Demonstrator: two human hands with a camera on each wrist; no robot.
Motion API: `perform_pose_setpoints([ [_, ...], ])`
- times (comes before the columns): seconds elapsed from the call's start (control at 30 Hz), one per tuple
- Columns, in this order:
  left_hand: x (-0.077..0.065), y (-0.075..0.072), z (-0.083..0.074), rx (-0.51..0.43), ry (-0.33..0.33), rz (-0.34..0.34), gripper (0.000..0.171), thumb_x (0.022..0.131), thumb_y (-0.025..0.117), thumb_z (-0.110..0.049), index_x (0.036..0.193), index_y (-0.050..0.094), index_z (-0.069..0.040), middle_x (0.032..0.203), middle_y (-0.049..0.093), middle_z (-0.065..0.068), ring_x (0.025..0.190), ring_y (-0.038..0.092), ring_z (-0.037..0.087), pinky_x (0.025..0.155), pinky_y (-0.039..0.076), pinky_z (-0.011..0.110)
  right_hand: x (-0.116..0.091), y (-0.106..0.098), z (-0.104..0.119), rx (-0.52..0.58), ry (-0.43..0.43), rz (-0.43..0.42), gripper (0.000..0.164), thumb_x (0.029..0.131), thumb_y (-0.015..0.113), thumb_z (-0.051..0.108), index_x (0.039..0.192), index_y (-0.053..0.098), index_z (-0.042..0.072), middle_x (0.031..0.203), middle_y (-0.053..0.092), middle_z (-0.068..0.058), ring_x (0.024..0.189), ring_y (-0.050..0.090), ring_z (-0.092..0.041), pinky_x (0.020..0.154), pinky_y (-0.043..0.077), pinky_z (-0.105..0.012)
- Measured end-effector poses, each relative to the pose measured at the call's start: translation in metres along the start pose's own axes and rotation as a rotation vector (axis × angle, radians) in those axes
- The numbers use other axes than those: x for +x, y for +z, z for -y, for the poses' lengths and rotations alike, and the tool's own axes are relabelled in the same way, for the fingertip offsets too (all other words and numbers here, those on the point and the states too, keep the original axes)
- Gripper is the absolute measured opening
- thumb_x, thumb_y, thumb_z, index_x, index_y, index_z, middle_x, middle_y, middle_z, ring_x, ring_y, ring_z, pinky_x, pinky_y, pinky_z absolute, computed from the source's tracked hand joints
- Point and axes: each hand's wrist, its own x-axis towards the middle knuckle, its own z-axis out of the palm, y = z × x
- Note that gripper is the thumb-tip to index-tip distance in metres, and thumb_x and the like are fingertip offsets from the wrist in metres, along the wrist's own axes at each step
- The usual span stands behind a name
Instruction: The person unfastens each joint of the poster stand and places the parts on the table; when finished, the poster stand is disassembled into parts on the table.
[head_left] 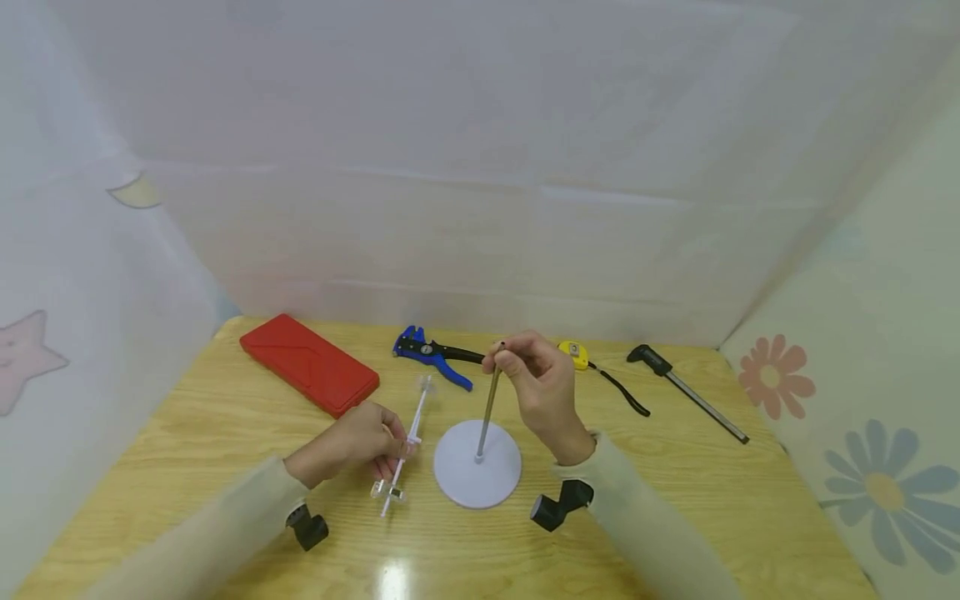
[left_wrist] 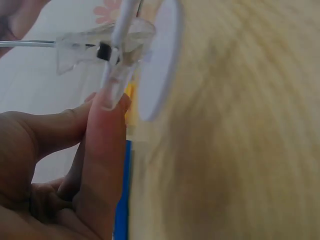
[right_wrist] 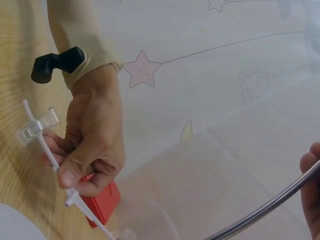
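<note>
Head view: at the table point(head_left: 720, 492), pinching the bar point(head_left: 398, 472) along its middle stretch with the left hand point(head_left: 367, 442), with thumb and fingers drawn narrow round it. Held slantwise beside the disc point(head_left: 457, 475), apart from it, probably to spare the see-through clips point(head_left: 378, 489) from the fingers. With the right hand point(head_left: 542, 383), gripping the rod point(head_left: 490, 406) at its top; tilted a little, with its foot at the disc's collar point(head_left: 478, 457). Likely pinched so high to steady it and leave its length bare. Set along the back, from left to right: case point(head_left: 311, 367), pliers point(head_left: 427, 348), tape point(head_left: 573, 354), caliper point(head_left: 693, 395); perhaps put there to stay out of the arms' way. Backed closely by the cloth point(head_left: 450, 242), so with little reach behind; more room toward the near edge.

Left wrist view: close on the left thumb, against the bar and near a clip. Seen just beyond, the disc, almost edge-on; at left, the rod. Cannot tell from here how the right hand grips.

Right wrist view: plainly pinching the bar between left thumb and forefinger, just beside its nub point(right_wrist: 71, 198). At the right edge, only some right fingers against the rod. Between bar and rod, a wide gap, seemingly enough for shifting either without a knock.
</note>
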Motion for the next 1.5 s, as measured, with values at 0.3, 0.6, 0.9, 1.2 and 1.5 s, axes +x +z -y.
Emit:
perform_pose_setpoints([
  [0.3, -0.003, 0.003, 0.030, -0.054, -0.063, 0.088, 0.018, 0.087, 0.077, -0.010, 0.093, 0.068, 0.004, 0.067, 0.071, 0.008, 0.056, 0.068, 0.012, 0.053, 0.059, 0.029, -0.001, 0.000, -0.002, 0.021, -0.014, 0.013, 0.024, 0.101, 0.060, 0.008, 0.094, 0.059, -0.016, 0.092, 0.072, 0.007, 0.083, 0.072, -0.006, 0.079, 0.061, -0.026],
  [0.6, -0.004, 0.006, 0.033, -0.101, -0.093, 0.074, 0.020, 0.089, 0.075, -0.014, 0.092, 0.066, 0.003, 0.066, 0.072, 0.009, 0.053, 0.068, 0.012, 0.050, 0.058, 0.029, 0.002, 0.000, -0.002, 0.009, -0.036, 0.009, 0.030, 0.101, 0.061, 0.013, 0.094, 0.059, -0.016, 0.093, 0.072, 0.010, 0.084, 0.072, -0.004, 0.078, 0.061, -0.026],
  [0.9, -0.005, 0.008, 0.039, -0.137, -0.103, 0.047, 0.023, 0.090, 0.074, -0.020, 0.089, 0.063, 0.001, 0.064, 0.070, 0.007, 0.052, 0.067, 0.012, 0.049, 0.058, 0.030, 0.000, -0.001, -0.001, -0.024, -0.005, 0.015, 0.029, 0.102, 0.061, 0.016, 0.095, 0.061, -0.013, 0.084, 0.070, -0.018, 0.083, 0.072, -0.004, 0.078, 0.062, -0.027],
  [1.2, -0.005, 0.006, 0.039, -0.118, -0.093, -0.006, 0.026, 0.091, 0.073, -0.023, 0.088, 0.065, 0.001, 0.064, 0.070, 0.008, 0.050, 0.067, 0.013, 0.050, 0.058, 0.032, 0.001, -0.001, -0.002, -0.021, -0.008, 0.010, 0.030, 0.101, 0.061, 0.016, 0.095, 0.061, -0.013, 0.085, 0.070, -0.016, 0.082, 0.072, -0.007, 0.077, 0.062, -0.027],
  [1.5, -0.017, 0.004, 0.017, 0.160, 0.025, -0.186, 0.028, 0.091, 0.074, -0.028, 0.077, 0.071, -0.004, 0.056, 0.065, 0.008, 0.044, 0.062, 0.016, 0.044, 0.053, 0.031, 0.001, 0.000, -0.003, -0.013, -0.004, 0.007, 0.030, 0.101, 0.061, 0.015, 0.094, 0.060, -0.014, 0.087, 0.072, -0.005, 0.081, 0.072, -0.006, 0.077, 0.062, -0.026],
])
